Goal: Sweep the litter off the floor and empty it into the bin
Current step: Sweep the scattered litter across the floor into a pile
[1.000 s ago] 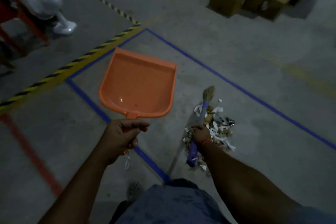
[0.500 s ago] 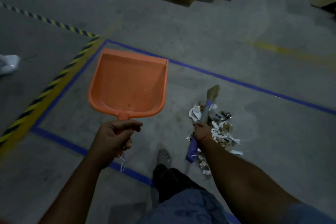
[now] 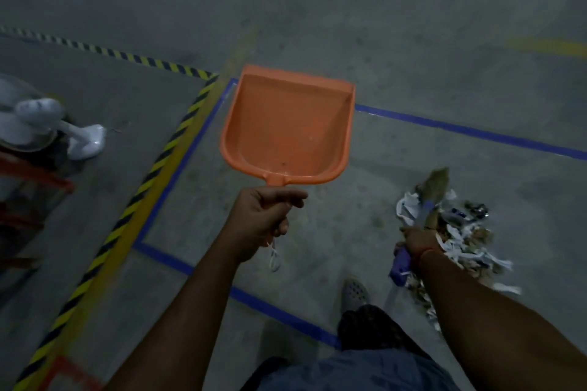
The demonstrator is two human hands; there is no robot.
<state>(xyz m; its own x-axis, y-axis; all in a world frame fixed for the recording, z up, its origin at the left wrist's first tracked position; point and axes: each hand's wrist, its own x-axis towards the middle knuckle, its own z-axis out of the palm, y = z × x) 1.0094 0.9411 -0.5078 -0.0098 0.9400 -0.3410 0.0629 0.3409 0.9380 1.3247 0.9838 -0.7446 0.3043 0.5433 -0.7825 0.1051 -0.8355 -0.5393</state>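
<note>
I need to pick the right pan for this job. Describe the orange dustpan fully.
The orange plastic dustpan is a wide, shallow scoop with raised side and back walls and a flat open lip on its far side. It looks empty. The left hand grips its short handle, holding it above the grey concrete floor, not touching the litter.

left hand gripping orange dustpan, right hand gripping broom over litter pile

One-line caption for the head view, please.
Left hand holds an empty orange dustpan above the floor while the right hand grips a small broom at a litter pile.
</note>
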